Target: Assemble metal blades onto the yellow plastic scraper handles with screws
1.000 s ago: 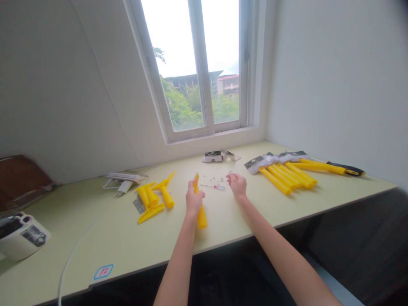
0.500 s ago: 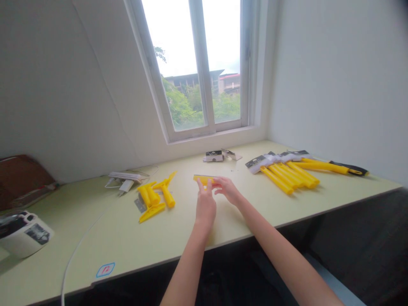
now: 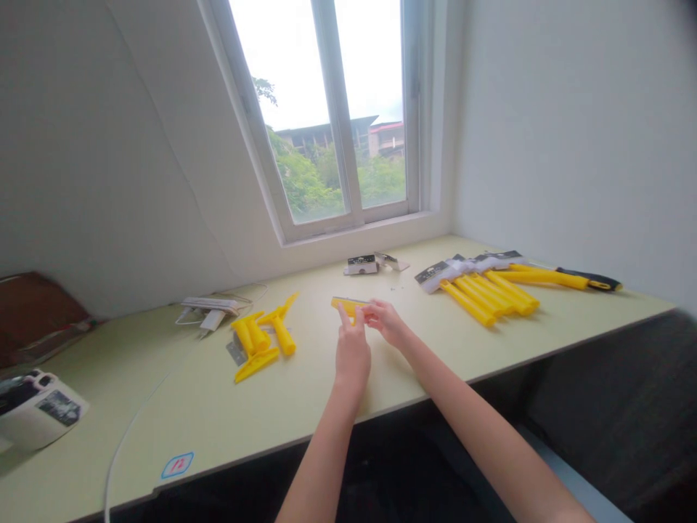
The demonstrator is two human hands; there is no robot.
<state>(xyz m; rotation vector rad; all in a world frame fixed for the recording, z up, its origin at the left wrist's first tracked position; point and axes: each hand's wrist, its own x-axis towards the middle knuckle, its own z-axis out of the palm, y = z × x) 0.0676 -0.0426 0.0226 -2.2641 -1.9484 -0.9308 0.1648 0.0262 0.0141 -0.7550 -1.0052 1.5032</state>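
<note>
A yellow scraper head (image 3: 343,302) with a thin dark edge along its top is held above the pale table. My left hand (image 3: 353,349) grips it from below, with fingers against its near face. My right hand (image 3: 384,321) has its fingers closed at the right end of the same piece. Between the hands, the lower part of the piece is mostly hidden. To the left lie several yellow scraper pieces (image 3: 251,334) with a grey metal plate (image 3: 236,351) beside them.
Several yellow handles (image 3: 484,294) with black-and-white tags lie at the right, beside a black-ended handle (image 3: 588,282). Small boxes (image 3: 361,265) sit near the window. White chargers (image 3: 212,312), a cable and a white container (image 3: 46,410) are at the left.
The view has shifted slightly. My right hand's fingers have closed in on the right end of the yellow piece. My left hand still holds it.
</note>
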